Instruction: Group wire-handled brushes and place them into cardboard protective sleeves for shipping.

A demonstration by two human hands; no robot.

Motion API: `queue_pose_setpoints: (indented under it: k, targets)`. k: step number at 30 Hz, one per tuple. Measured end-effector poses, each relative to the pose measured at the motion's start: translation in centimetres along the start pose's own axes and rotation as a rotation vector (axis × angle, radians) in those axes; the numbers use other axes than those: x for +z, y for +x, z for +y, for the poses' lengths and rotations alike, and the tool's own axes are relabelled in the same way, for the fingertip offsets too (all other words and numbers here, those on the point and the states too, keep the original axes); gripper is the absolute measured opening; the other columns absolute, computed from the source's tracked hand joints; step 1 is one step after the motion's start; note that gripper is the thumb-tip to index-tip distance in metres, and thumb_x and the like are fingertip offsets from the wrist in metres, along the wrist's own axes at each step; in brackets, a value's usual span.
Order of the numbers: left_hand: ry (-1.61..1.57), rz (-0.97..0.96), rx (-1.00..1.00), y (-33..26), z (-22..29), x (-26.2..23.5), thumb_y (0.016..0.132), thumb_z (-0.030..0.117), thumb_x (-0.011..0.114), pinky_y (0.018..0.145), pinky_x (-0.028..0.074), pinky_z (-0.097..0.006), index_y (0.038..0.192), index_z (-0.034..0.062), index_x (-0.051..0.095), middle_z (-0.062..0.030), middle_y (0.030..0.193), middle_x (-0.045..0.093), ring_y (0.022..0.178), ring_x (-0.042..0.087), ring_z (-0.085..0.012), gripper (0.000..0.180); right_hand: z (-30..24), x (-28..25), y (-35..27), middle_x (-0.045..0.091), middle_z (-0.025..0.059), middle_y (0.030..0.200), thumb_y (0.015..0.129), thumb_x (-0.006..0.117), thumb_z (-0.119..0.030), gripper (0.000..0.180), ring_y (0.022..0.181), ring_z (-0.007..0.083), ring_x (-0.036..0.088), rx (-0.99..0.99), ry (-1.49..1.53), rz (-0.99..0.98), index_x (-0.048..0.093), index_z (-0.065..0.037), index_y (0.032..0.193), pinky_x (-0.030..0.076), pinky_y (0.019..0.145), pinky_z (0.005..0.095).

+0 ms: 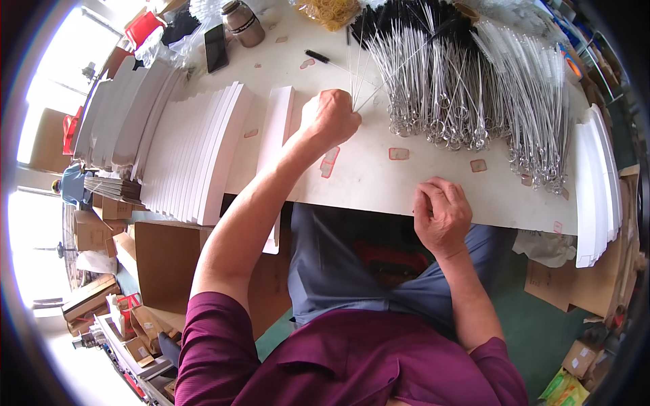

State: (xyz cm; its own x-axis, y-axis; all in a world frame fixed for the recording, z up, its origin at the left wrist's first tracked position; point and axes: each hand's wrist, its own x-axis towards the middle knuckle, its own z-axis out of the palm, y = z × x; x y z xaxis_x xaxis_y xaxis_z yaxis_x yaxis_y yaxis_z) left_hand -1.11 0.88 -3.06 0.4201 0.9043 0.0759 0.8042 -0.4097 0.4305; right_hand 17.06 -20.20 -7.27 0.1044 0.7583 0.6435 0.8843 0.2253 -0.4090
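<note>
Head view: the left hand (330, 115), at upper centre, is clenched around a few thin wire brushes (355, 88), their stems fanning upward out of the fist; the right hand (443, 213), right of centre at the front edge of the table (379, 186), has its fingers curled in, and whether they pinch anything I cannot tell; the brushes look light, with springy, slick stems that would likely bend if forced; the bare stem seems the best hold, since bristles would crush and the ring ends of the big brush pile (433, 81), upper right, could snag; slim white cartons (196, 149) stand packed in a row at left, contents hidden; a clear bag (328, 12) at the top edge holds yellowish strands; the jar (244, 26), upper left, does not show its contents; an open cardboard box (166, 264) sits lower left.
</note>
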Motion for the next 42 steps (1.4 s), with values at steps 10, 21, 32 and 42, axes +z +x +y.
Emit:
queue_pose_setpoints:
  k: [10,21,32,42]
  targets:
    - [-1.344,-0.31,-0.406,-0.8,0.1,-3.2,0.089,0.014,0.068,0.064,0.062,-0.034,0.089,-0.0034,0.065,-0.0137,0.081,0.066,0.069,0.068,-0.0206,0.017,-0.2,-0.3,0.1,0.067,0.0078,0.091,0.083,0.069,-0.007,0.004,0.08,0.0275,0.065,0.019,0.031,-0.001,0.07,-0.005,0.086,0.054,0.071,0.0371]
    - [-1.223,-0.31,-0.238,-4.8,3.4,-4.3,0.098,0.022,0.061,0.059,0.058,-0.032,0.087,0.0004,0.059,-0.0103,0.074,0.064,0.062,0.064,-0.018,0.025,-1.1,-2.3,3.6,0.069,0.0118,0.09,0.092,0.065,-0.003,0.007,0.078,0.0167,0.067,0.258,0.454,-0.14,0.067,0.003,0.096,0.053,0.066,0.0289]
    - [-1.103,-0.307,-0.05,-12.9,6.4,-3.6,0.104,0.023,0.054,0.061,0.054,-0.026,0.083,0.0019,0.053,-0.0072,0.071,0.065,0.063,0.065,-0.0128,0.03,-2.3,1.1,10.8,0.069,0.0235,0.111,0.106,0.047,-0.034,0.047,0.093,0.0258,0.07,0.868,1.682,-0.411,0.051,0.007,0.13,0.057,0.083,0.0365]
    - [-1.645,-0.538,-0.211,-15.7,4.9,-2.1,0.103,0.024,0.055,0.071,0.058,-0.033,0.12,-0.0023,0.063,-0.0112,0.087,0.069,0.074,0.069,-0.0187,0.032,-2.6,-1.8,9.4,0.072,0.0158,0.094,0.106,0.046,-0.03,0.041,0.081,0.0214,0.068,0.691,1.328,-0.179,0.063,0.004,0.121,0.054,0.076,0.0335]
